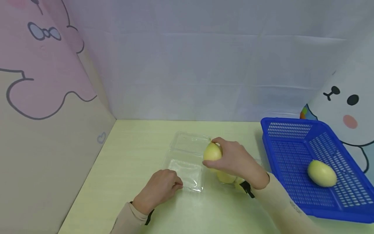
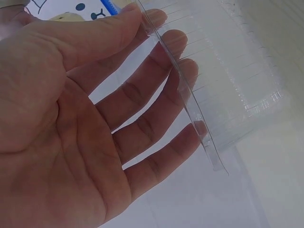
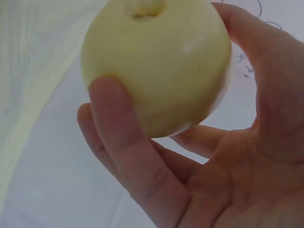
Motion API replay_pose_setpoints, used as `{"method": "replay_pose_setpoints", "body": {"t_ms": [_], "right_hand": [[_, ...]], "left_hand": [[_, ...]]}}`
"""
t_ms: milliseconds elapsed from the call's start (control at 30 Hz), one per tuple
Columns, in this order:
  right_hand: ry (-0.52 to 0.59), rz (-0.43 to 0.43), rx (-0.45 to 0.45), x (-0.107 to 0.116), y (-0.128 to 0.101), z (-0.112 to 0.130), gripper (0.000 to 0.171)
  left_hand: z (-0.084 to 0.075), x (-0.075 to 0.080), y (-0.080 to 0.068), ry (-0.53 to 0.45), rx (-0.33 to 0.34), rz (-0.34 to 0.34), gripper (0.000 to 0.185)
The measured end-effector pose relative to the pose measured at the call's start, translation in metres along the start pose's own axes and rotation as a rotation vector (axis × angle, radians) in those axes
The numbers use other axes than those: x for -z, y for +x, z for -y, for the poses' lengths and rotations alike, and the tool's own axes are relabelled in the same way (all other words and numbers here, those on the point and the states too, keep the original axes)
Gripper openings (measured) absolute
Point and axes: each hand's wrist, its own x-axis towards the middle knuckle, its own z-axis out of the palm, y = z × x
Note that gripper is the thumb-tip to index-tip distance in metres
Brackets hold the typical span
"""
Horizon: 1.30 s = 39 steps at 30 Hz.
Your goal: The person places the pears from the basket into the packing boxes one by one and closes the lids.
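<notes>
The left hand rests on the table, fingers nearly straight against the near edge of the clear box. Just right of the box, the right hand grips a pear, fingers curled round it. Farther right, another pear lies in the basket
</notes>
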Motion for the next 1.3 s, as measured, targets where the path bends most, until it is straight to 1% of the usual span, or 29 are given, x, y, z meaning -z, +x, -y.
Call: {"method": "replay_pose_setpoints", "body": {"t_ms": [167,367,533,700,767,933,1067,1167,1300], "right_hand": [[-0.008,0.021,0.032,-0.027,0.005,0.005,0.078],[-0.018,0.068,0.066,-0.057,0.007,0.009,0.075],[-0.044,0.052,0.097,-0.071,0.012,0.011,0.074],[-0.073,0.025,0.124,-0.080,0.018,0.015,0.064],[-0.093,0.022,0.120,-0.084,0.020,0.016,0.062],[-0.180,0.036,0.088,-0.098,0.027,0.016,0.066],[-0.258,0.033,0.079,-0.110,0.029,0.013,0.063],[-0.321,0.041,0.054,-0.115,0.029,0.013,0.063],[-0.361,0.060,0.034,-0.117,0.029,0.015,0.066]], "left_hand": [[0.001,0.000,0.002,0.001,0.000,0.011,0.007],[0.000,0.001,0.001,0.010,-0.008,0.013,0.007],[-0.001,0.000,0.001,0.012,-0.021,0.019,0.006],[0.000,0.000,0.001,0.019,-0.025,0.027,0.006],[0.000,-0.001,0.001,0.018,-0.022,0.029,0.006],[0.000,-0.002,0.001,0.002,-0.013,0.026,0.008],[-0.001,-0.002,0.001,-0.021,-0.002,0.023,0.010],[-0.001,-0.003,0.002,-0.026,0.011,0.033,0.011],[-0.002,-0.002,0.001,-0.033,0.021,0.044,0.013]]}}
